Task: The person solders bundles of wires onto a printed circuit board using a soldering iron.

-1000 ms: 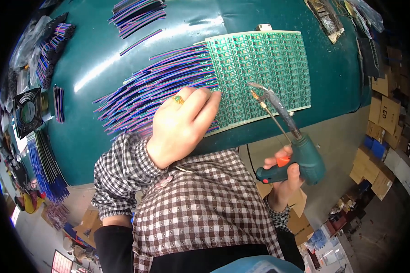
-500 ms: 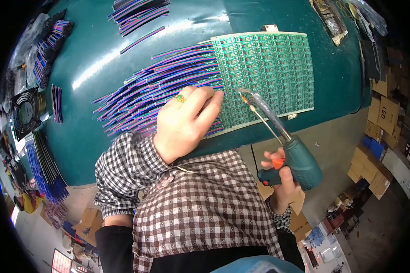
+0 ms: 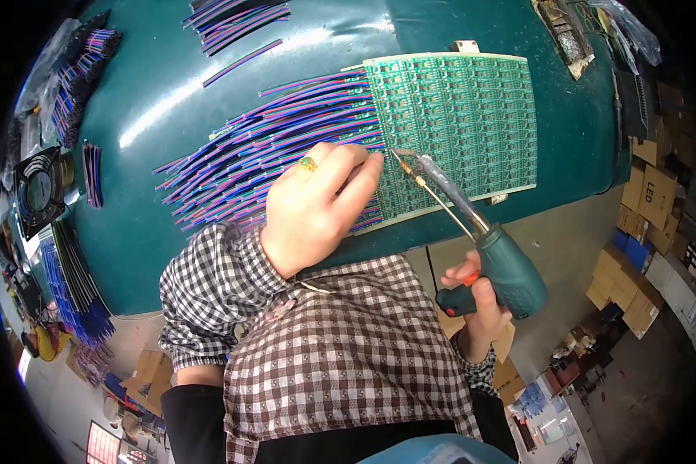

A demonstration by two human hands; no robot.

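A panel of green circuit boards point(image 3: 464, 116) lies on the table, with rows of small parts across it. Many flat multicoloured ribbon wires point(image 3: 286, 139) fan out leftward from its left edge. My left hand point(image 3: 313, 213) rests over these wires, thumb and fingers pinched together at the board's edge. A wire end appears to sit in that pinch, though the fingertips partly cover it. In my right hand point(image 3: 486, 305) is a green soldering gun point(image 3: 510, 271), gripped by its handle with a finger near the red trigger. Its tip is just right of my left fingertips, close to the board.
Loose ribbon wires point(image 3: 236, 23) lie at the back of the green table point(image 3: 131, 255). At the left stand a black fan point(image 3: 40, 192) and a bundle of blue wires point(image 3: 77, 286). A worn metal tray point(image 3: 564, 39) is at the far right, with cardboard boxes point(image 3: 649, 189) beyond.
The soldering gun's tip has moved left, nearer my left fingertips and the board's wired edge. My left hand keeps nearly the same place and pinch.
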